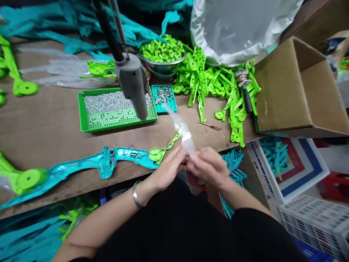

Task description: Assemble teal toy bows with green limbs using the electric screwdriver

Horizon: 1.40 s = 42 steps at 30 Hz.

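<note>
A translucent plastic piece (pixel 187 137), long and curved with a narrow tip, stands up from between my hands above the table's front edge. My left hand (pixel 169 166) is closed around its lower end from the left. Closed at the same spot, my right hand (pixel 209 166) grips it from the right; the fingers hide the base. Just left of my hands lies a long turquoise bow-shaped shell (pixel 79 162) with thin wires inside. A lime-green arm with a round hub (pixel 155 154) sits at its right end, and a larger green arm (pixel 29 180) at its left.
An electric screwdriver (pixel 133 87) hangs over a green tray of screws (pixel 94 122). Behind are a turquoise tray of small metal parts (pixel 165 95), a metal bowl (pixel 163 68) and piled green arms (pixel 201 72). A small screwdriver (pixel 209 125) lies near a cardboard box (pixel 278 91).
</note>
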Motion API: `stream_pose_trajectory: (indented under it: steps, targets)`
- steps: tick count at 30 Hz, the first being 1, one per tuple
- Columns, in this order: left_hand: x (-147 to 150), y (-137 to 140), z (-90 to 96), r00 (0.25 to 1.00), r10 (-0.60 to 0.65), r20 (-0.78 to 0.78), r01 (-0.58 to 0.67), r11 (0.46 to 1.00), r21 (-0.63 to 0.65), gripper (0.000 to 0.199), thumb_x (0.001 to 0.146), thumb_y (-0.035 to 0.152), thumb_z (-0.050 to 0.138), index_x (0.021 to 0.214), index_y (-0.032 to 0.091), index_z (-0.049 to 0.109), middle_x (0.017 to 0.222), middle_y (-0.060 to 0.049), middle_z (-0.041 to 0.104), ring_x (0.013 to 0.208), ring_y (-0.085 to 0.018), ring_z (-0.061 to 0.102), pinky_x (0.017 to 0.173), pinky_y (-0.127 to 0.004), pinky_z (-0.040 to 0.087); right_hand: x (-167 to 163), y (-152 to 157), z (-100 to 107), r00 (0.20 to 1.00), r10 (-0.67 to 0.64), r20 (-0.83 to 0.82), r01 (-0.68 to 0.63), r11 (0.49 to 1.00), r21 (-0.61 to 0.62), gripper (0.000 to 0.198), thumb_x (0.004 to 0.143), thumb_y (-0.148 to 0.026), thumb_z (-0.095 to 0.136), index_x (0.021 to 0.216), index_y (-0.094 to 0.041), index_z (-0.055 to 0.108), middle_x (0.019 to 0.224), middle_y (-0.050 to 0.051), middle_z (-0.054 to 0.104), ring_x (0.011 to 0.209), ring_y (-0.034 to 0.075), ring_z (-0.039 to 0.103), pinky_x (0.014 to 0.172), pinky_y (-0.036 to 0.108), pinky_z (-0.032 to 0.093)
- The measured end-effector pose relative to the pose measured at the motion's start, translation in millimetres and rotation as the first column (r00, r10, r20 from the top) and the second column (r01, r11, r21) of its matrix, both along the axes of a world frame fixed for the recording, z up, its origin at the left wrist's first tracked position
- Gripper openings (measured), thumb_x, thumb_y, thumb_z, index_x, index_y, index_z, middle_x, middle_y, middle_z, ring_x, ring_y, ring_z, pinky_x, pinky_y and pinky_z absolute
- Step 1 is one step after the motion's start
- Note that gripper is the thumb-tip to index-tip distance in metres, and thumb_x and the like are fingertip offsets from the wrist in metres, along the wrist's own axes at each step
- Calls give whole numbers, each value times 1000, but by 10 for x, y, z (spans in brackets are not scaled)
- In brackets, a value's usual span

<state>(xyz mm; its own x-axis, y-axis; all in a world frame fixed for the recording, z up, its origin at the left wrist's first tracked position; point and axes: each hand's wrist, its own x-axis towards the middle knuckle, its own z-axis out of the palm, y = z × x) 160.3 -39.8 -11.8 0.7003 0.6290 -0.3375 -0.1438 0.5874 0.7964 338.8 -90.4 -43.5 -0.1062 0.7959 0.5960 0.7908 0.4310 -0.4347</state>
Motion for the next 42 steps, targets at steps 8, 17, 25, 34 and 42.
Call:
stream_pose_trajectory:
  steps: [8, 17, 25, 34, 42]
  targets:
    - [-234, -133, -98, 834, -349, -428, 471, 854, 220, 40, 97, 57, 36, 82, 21, 46, 67, 5, 53, 53, -10, 52, 52, -24, 41, -117, -222, 120, 648, -273, -711, -154, 868, -473, 39, 82, -27, 72, 118, -24, 59, 104, 5, 68, 84, 14, 66, 72, 28, 56]
    - [-729, -69, -51, 753, 282, -595, 372, 564, 738, 40, 90, 46, 63, 118, 19, 55, 81, 0, 65, 62, -13, 61, 59, -25, 50, -3, 238, -93, 240, -584, -775, -587, 549, -595, 43, 65, -35, 88, 97, -18, 66, 87, 3, 74, 81, 15, 71, 80, 30, 59]
    - [-844, -26, -334, 728, 563, -391, 413, 95, 906, 75, 84, 39, 72, 144, 11, 36, 133, -21, 59, 127, -32, 55, 108, -50, 46, -140, 497, -228, 260, -615, -744, -606, 496, -622, 39, 64, -32, 88, 92, -15, 66, 88, 3, 75, 77, 12, 72, 74, 23, 61]
    - [-807, -41, -568, 682, 571, -457, 473, 133, 871, 71, 88, 43, 66, 145, 13, 36, 137, -19, 58, 132, -32, 53, 112, -50, 42, -181, 556, -254, 268, -620, -738, -587, 502, -635, 38, 63, -31, 88, 90, -16, 65, 86, 3, 76, 76, 12, 72, 69, 21, 62]
    - [-798, -37, -588, 680, 581, -447, 478, 111, 871, 70, 88, 45, 65, 145, 12, 38, 134, -19, 61, 129, -31, 56, 111, -49, 43, -200, 604, -243, 317, -626, -712, -575, 470, -669, 41, 62, -31, 89, 89, -15, 64, 86, 3, 76, 74, 12, 73, 65, 19, 62]
